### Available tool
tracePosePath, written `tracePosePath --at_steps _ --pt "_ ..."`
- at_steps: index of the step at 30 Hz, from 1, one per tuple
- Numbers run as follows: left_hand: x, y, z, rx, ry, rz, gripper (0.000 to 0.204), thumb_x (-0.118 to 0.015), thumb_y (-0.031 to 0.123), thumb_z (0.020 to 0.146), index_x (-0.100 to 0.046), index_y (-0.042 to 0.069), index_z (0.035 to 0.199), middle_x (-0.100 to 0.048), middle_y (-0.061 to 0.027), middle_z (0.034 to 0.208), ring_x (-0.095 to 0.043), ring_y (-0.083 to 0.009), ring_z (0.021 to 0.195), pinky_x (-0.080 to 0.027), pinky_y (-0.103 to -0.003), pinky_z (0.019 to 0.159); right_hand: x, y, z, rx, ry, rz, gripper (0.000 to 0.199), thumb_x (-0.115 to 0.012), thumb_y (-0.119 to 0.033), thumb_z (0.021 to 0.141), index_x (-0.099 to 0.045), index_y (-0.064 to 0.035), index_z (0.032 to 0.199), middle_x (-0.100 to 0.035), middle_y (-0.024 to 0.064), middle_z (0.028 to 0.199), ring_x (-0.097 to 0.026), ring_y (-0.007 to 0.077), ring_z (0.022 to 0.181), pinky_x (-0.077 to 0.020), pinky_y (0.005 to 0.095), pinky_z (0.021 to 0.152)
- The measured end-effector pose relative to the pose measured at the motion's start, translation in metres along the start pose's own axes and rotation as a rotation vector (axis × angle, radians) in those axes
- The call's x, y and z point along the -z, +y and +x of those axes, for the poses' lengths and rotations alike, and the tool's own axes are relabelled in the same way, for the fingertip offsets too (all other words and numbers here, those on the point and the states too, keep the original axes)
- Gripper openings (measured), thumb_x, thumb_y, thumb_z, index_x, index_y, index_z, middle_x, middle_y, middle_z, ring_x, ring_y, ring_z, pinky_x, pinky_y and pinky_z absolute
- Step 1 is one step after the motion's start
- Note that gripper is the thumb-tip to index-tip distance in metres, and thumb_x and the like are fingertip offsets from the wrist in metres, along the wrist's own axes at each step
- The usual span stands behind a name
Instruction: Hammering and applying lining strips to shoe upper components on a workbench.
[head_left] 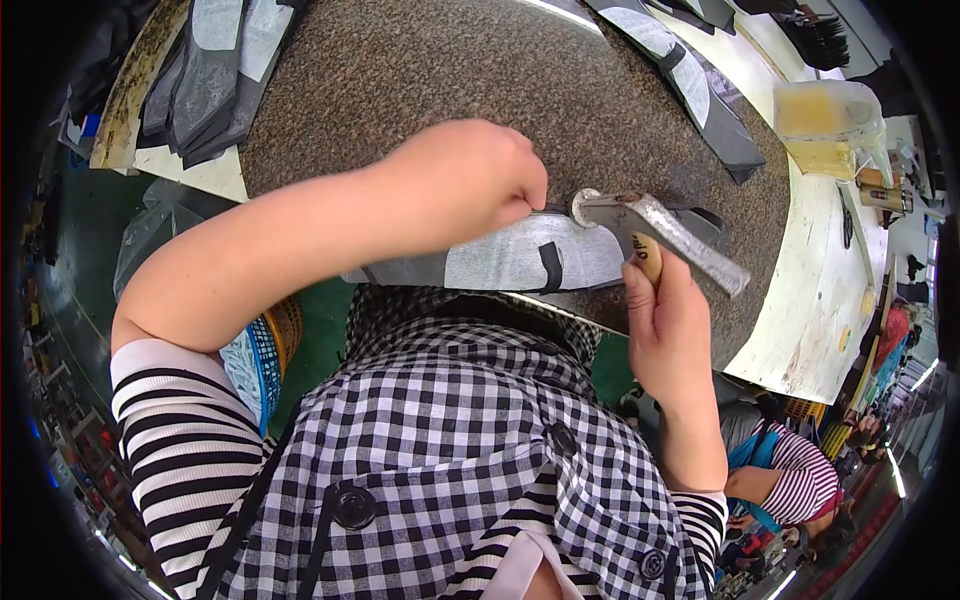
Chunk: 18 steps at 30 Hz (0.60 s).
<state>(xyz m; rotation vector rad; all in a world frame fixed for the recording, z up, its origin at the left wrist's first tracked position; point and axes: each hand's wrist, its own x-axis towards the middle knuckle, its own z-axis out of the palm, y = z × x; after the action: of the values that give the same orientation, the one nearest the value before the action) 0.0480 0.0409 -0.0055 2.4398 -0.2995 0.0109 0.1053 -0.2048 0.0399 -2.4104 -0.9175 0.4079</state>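
Grey piece (600,258) by L hand (482,185), grip unclear; R hand (672,335) alongside, gripping hammer (660,220).

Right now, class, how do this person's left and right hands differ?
The left hand curls at the far edge of the grey piece, while the right hand grips the hammer by its wooden handle. The left hand shows its back; the right hand shows its thumb along the handle. Both are bare.

You wear a black-and-white checked cloth apron (430,440) with round black buttons (354,508) over a black-and-white striped knit top (185,440).
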Motion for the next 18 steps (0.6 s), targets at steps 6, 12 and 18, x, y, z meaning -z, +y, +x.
tracePosePath --at_steps 6,12,18 --pt "-0.005 0.0 -0.016 -0.128 0.206 0.308 0.013 -0.067 0.015 0.076 -0.066 0.01 0.088 -0.06 -0.0031 0.083 -0.059 -0.0215 0.079 -0.048 -0.037 0.075 -0.009 -0.013 0.005 0.124 -0.01 -0.076 0.015 -0.058 -0.013 0.094 -0.055 -0.0031 0.105 -0.062 0.0198 0.084 -0.062 0.0426 0.077 -0.0498 0.0474 0.064" --pt "-0.005 0.009 -0.032 -0.208 0.182 0.392 0.012 -0.076 0.014 0.073 -0.068 0.01 0.081 -0.061 -0.002 0.076 -0.061 -0.0219 0.082 -0.05 -0.036 0.069 -0.001 -0.02 0.017 0.177 -0.042 -0.049 0.018 -0.057 -0.014 0.094 -0.061 -0.001 0.107 -0.063 0.0203 0.086 -0.063 0.0416 0.078 -0.0496 0.0481 0.065" --pt "0.006 -0.015 -0.044 -0.113 0.168 0.14 0.012 -0.066 0.013 0.076 -0.068 0.008 0.087 -0.06 -0.0028 0.087 -0.061 -0.0222 0.081 -0.051 -0.036 0.065 -0.003 -0.035 0.022 0.191 -0.12 -0.121 0.018 -0.058 -0.015 0.094 -0.06 -0.0013 0.105 -0.062 0.0206 0.088 -0.062 0.0422 0.079 -0.0488 0.0489 0.066"
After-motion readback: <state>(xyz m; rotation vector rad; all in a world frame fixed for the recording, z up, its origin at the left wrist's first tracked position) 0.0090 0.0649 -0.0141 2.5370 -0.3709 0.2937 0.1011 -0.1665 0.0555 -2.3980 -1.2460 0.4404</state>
